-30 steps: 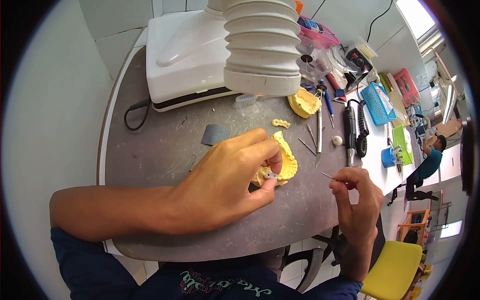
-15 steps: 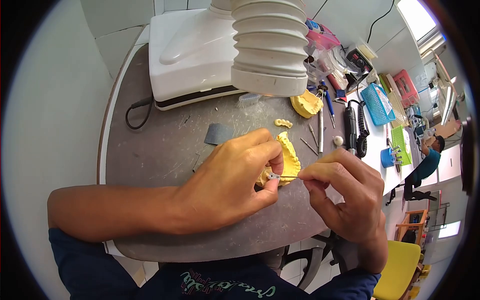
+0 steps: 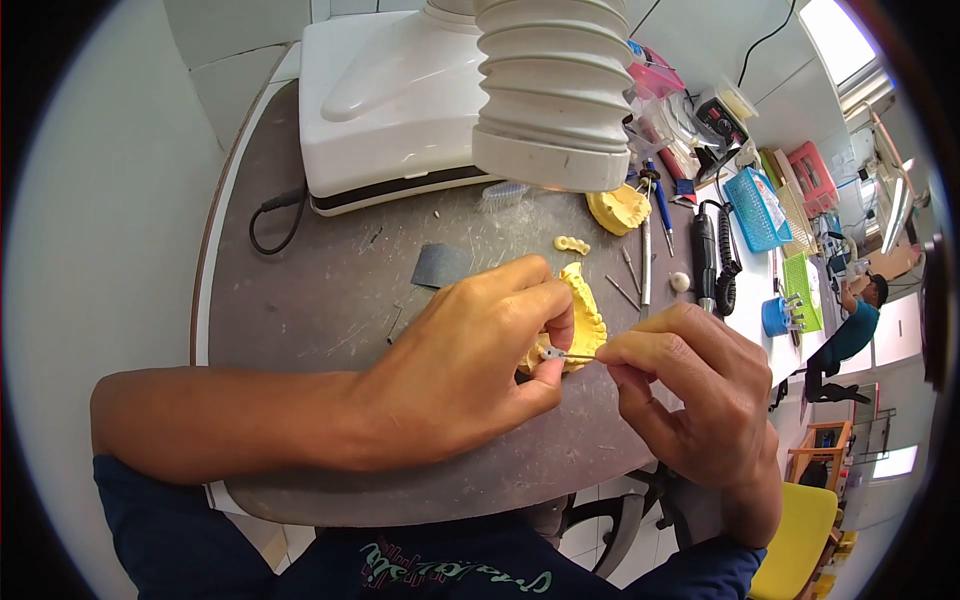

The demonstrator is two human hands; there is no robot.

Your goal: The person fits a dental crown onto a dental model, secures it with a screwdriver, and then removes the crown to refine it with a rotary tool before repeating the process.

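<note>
In the head view, the left hand (image 3: 480,350) is pinching a small grey piece (image 3: 551,352) between thumb and fingertips, at the near end of the toothed yellow cast (image 3: 586,312); whether piece and cast are touching is unclear. The right hand (image 3: 705,390) is curling, its thumb and forefinger closing on a thin metal rod (image 3: 580,356) that is reaching the piece. Well right of the cast, a blue basket (image 3: 752,226) is holding a whitish packet (image 3: 769,201), and a blue holder (image 3: 774,318) is carrying small tools (image 3: 796,311).
</note>
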